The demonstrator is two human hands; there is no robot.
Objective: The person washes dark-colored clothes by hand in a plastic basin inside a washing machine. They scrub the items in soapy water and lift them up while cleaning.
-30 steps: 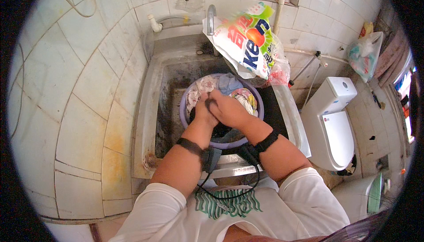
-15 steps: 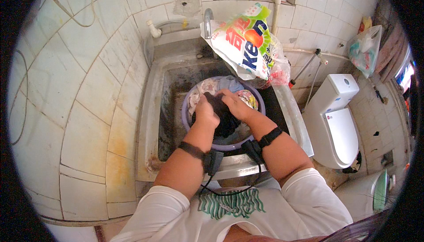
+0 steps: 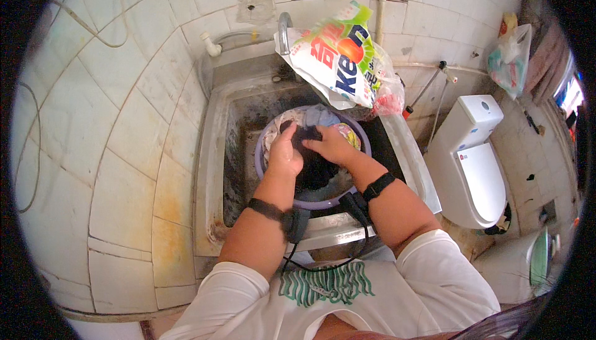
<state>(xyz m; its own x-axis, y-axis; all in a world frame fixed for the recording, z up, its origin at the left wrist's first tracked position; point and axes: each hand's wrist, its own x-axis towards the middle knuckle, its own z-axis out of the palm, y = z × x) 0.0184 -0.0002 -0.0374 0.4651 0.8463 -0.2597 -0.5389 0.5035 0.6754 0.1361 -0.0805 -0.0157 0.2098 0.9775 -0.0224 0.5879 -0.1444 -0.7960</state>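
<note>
Mid-frame, the left hand [image 3: 284, 154] and right hand [image 3: 336, 146] had parted from their clasp — both sets of fingers held the black cloth [image 3: 315, 169], which stretched between them, less tightly bunched, over the purple basin [image 3: 313, 205].

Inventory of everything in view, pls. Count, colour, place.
Dark cloth: at least 1, black, in both hands over basin
Basin: 1, purple, in sink
Other laundry: several, blue, floral, multicoloured, in basin
Sink: 1, grey, centre
Tap: 1, silver, sink's far side
Printed bag: 1, white-green, sink's far right
Toilet: 1, white, right
Hanging bag: 1, translucent, right wall
Tiles: many, off-white, walls
Straps: 2, black, forearms
Shirt: 1, white, bottom
Left hand: 1, bare, holding cloth
Right hand: 1, bare, holding cloth
</note>
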